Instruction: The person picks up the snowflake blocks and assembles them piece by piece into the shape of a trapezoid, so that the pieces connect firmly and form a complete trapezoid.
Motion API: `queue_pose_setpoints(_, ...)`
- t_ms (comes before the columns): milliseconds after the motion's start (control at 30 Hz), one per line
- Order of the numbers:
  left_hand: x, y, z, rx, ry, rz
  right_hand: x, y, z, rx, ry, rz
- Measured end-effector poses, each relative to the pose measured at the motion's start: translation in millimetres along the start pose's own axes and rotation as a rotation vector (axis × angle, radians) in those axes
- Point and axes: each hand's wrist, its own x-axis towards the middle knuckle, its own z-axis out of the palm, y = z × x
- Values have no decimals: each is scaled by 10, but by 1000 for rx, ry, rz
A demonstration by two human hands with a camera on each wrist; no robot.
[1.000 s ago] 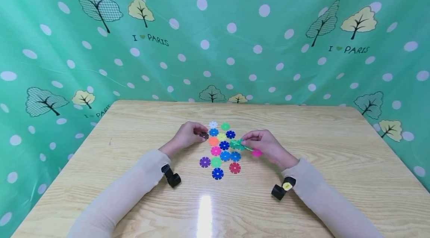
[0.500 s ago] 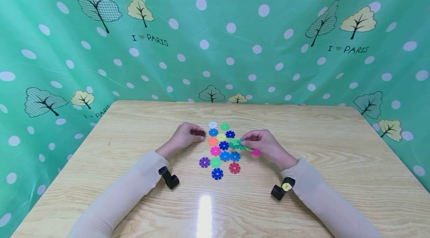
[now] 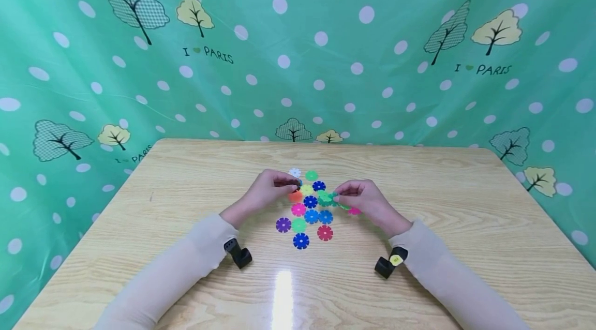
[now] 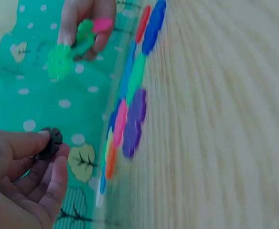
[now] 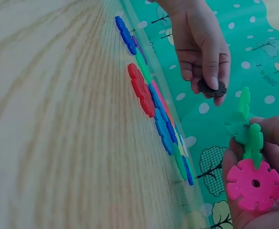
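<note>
My left hand (image 3: 266,191) pinches a dark brown notched plastic disc (image 4: 53,142) between thumb and fingers, above the left side of the disc group. My right hand (image 3: 368,201) grips a chain of interlocked discs: green ones (image 5: 255,140) and a pink one (image 5: 254,184) nearest the palm. A light green disc (image 4: 59,62) at the chain's free end faces the left hand. A gap separates the brown disc from the chain. Beneath the hands lie loose discs, such as a purple disc (image 3: 283,225), a red disc (image 3: 325,233) and an orange disc (image 3: 295,196), partly covered by the left hand.
The discs lie flat on a wood-grain table (image 3: 195,278) in several colours, with a dark blue disc (image 3: 301,241) closest to me. Behind the table hangs a green dotted curtain (image 3: 298,50). Both wrists carry black cameras over light sleeves.
My left hand shifted slightly left, then moved right toward the right hand, carrying the brown disc. The right hand stays nearly in place, while the green chain in it has turned a little.
</note>
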Motion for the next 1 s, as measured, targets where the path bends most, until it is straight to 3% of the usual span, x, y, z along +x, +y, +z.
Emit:
queue_pose_setpoints(200, -16, 102, 120, -85, 26, 34, 8, -3, 8, -9, 14, -7)
queue_pose_setpoints(433, -10, 147, 231, -104, 69, 82, 8, -8, 9, -8, 15, -21)
queue_pose_setpoints(1000, 3, 142, 324, -122, 26, 86, -18, -11, 3, -33, 36, -3)
